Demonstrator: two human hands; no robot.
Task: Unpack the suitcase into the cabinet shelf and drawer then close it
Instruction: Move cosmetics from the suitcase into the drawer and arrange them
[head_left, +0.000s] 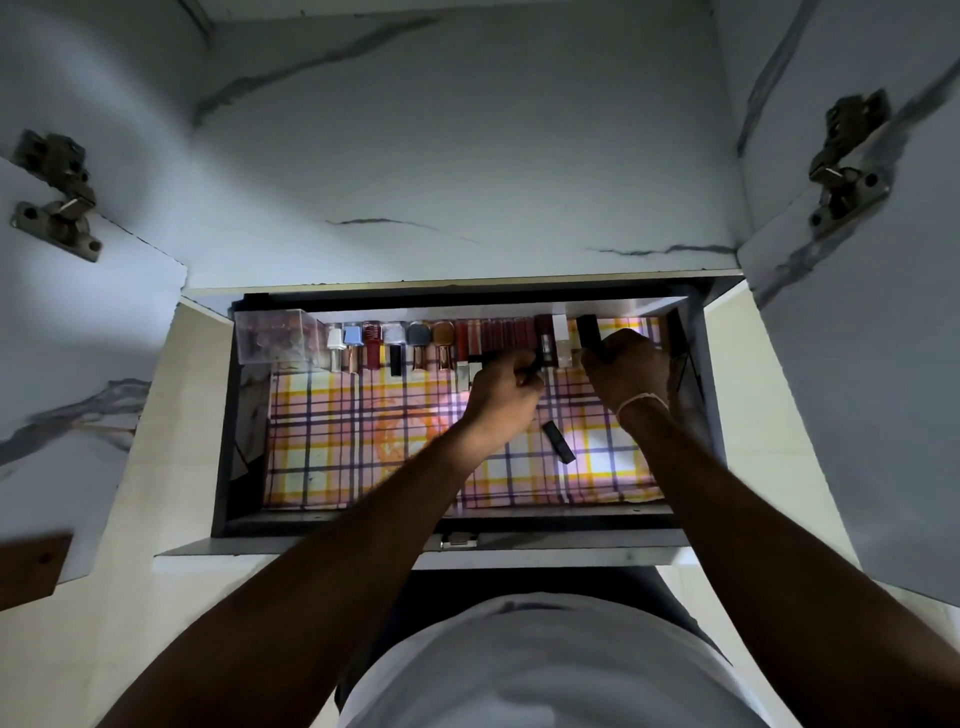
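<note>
Left fingers (524, 376) curled tight on a small dark tube (535, 370), mostly hidden in the fist. Right fingers (605, 353) also curled, knuckles up against a black stick (588, 332) at the row's right end; can't tell if they actually grip it. Both hands, left hand (501, 395) and right hand (631, 371), are in the open drawer (228, 415), at its back edge. Row (441, 340) of lipsticks and small capped bottles lines the back wall; shades blur together, labels unreadable. Clear plastic box (275, 338) at back left, contents indistinct. One loose black tube (559, 441) lies tilted on the plaid liner (363, 441), between the forearms. Thread band (641, 400) on right wrist. Cabinet (467, 156) is marble-look laminate, metal hinges (57, 197) on both open doors. Suitcase not in frame.
</note>
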